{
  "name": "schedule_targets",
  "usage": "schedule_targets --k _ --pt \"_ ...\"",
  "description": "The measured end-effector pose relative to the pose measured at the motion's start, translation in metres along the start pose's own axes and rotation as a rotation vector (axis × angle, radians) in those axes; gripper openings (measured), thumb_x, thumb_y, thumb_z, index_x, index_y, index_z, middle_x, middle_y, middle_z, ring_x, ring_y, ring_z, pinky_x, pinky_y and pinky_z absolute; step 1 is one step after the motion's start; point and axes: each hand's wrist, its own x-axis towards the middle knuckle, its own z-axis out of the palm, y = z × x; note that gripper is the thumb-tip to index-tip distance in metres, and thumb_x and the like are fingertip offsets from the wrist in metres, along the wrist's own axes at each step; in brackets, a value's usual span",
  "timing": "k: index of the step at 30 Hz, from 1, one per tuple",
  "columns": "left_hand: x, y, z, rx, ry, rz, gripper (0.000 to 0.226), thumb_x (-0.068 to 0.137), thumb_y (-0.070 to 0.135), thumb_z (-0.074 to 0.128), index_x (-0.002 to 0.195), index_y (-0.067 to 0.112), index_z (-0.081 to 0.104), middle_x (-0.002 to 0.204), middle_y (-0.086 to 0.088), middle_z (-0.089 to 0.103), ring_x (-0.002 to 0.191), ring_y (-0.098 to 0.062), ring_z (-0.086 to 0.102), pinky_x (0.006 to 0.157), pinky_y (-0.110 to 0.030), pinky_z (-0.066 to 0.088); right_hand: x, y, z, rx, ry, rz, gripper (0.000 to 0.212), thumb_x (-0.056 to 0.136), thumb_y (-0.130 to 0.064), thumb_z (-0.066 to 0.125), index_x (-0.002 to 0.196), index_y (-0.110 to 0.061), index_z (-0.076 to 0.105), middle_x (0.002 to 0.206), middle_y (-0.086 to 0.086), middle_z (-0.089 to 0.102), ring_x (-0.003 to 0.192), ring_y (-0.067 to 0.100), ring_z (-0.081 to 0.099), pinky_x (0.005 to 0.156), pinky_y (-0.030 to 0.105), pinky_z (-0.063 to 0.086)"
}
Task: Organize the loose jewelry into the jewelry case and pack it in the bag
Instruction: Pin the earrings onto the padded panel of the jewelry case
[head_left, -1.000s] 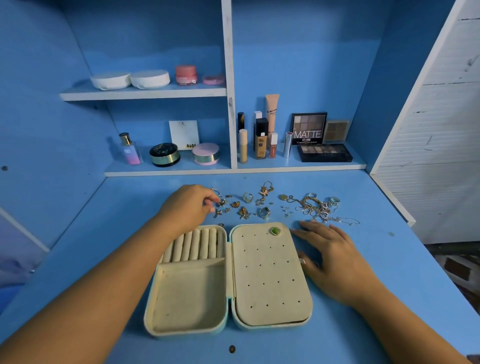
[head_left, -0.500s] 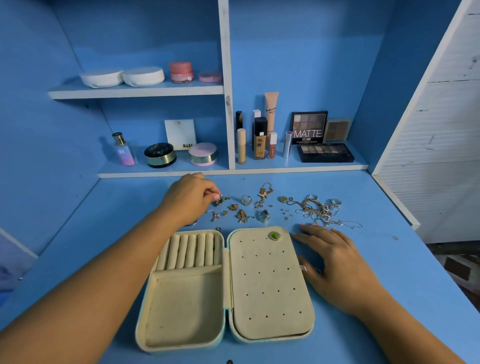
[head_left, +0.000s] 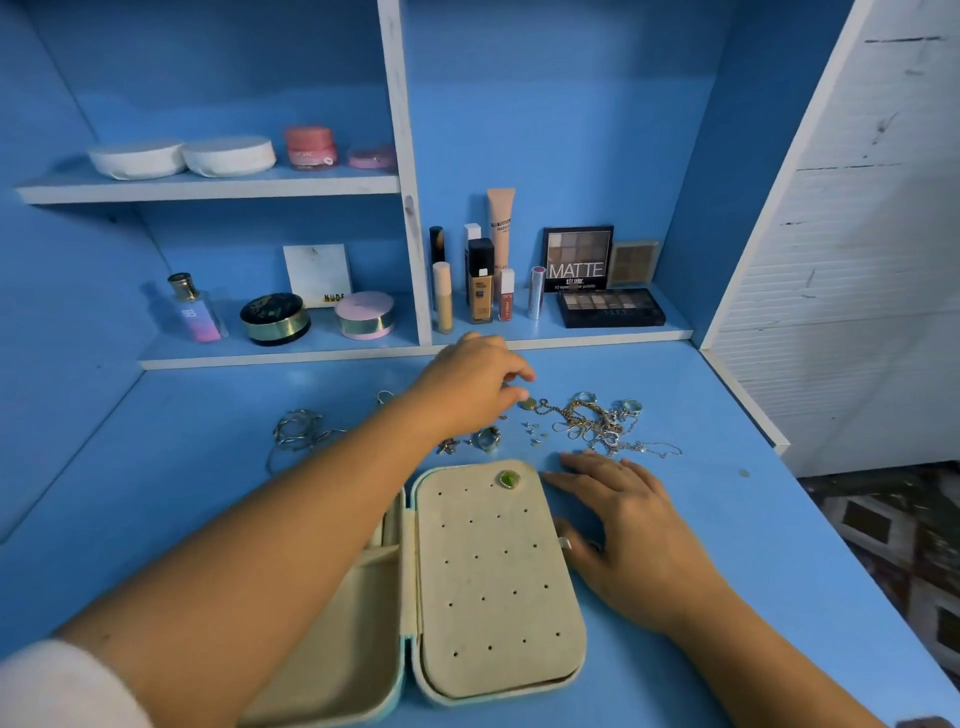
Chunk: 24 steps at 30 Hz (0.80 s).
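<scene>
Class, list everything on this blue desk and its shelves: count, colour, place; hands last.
jewelry case: one, cream lined, open, front of desk.
green stud: one, on case's perforated panel.
loose jewelry: tangled heap, gold and silver, behind case.
silver loops: cluster, desk left.
white compacts: two, upper shelf.
pink jar: one, upper shelf.
perfume bottle: one, pink-blue, lower shelf left.
makeup tubes: several, lower shelf middle.
eyeshadow palettes: three, lower shelf right.
left hand: over small pieces, fingers curled.
right hand: flat on desk beside case.
</scene>
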Motion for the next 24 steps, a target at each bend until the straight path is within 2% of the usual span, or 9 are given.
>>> schedule_targets --k 4,10,15,20,24 --pt "0.018 0.003 0.009 0.084 -0.117 0.011 0.031 0.092 0.036 0.064 0.122 0.03 0.067 0.105 0.003 0.058 0.109 -0.019 0.044 0.093 -0.038 0.043 0.0 0.001 0.0 -0.008 -0.01 -0.003 0.058 0.081 -0.054 0.034 0.129 -0.03 0.056 0.14 -0.008 0.048 0.134 0.011 0.038 0.111 0.026 0.015" --pt "0.02 -0.009 0.013 0.054 -0.063 0.018 0.017 0.088 0.034 0.069 0.103 0.031 0.075 0.086 0.014 0.058 0.097 -0.012 0.052 0.085 -0.034 0.046 0.001 0.001 0.0 0.012 -0.024 0.003 0.063 0.08 -0.057 0.029 0.132 -0.032 0.053 0.144 -0.01 0.044 0.137 0.01 0.032 0.115 0.03 0.016" --pt "0.017 -0.009 0.015 0.003 -0.046 0.034 0.013 0.087 0.026 0.069 0.099 0.026 0.075 0.096 0.011 0.071 0.087 -0.005 0.058 0.082 -0.03 0.052 0.0 0.001 0.001 0.015 -0.016 0.01 0.061 0.08 -0.055 0.031 0.13 -0.031 0.054 0.141 -0.009 0.047 0.134 0.012 0.037 0.115 0.034 0.02" --pt "0.018 -0.006 0.02 -0.158 -0.063 -0.004 0.02 0.087 0.016 0.068 0.107 0.017 0.073 0.093 0.006 0.071 0.086 -0.006 0.063 0.082 -0.023 0.051 0.0 0.0 0.0 0.007 -0.029 0.01 0.065 0.079 -0.057 0.027 0.133 -0.032 0.052 0.144 -0.011 0.043 0.136 0.009 0.033 0.116 0.033 0.017" --pt "0.011 -0.003 0.019 -0.201 -0.052 -0.036 0.015 0.088 0.014 0.069 0.102 0.015 0.074 0.096 0.002 0.071 0.084 -0.008 0.062 0.077 -0.023 0.051 0.0 -0.001 -0.001 0.004 -0.033 0.009 0.066 0.078 -0.058 0.025 0.133 -0.031 0.051 0.145 -0.01 0.042 0.136 0.01 0.033 0.116 0.032 0.015"
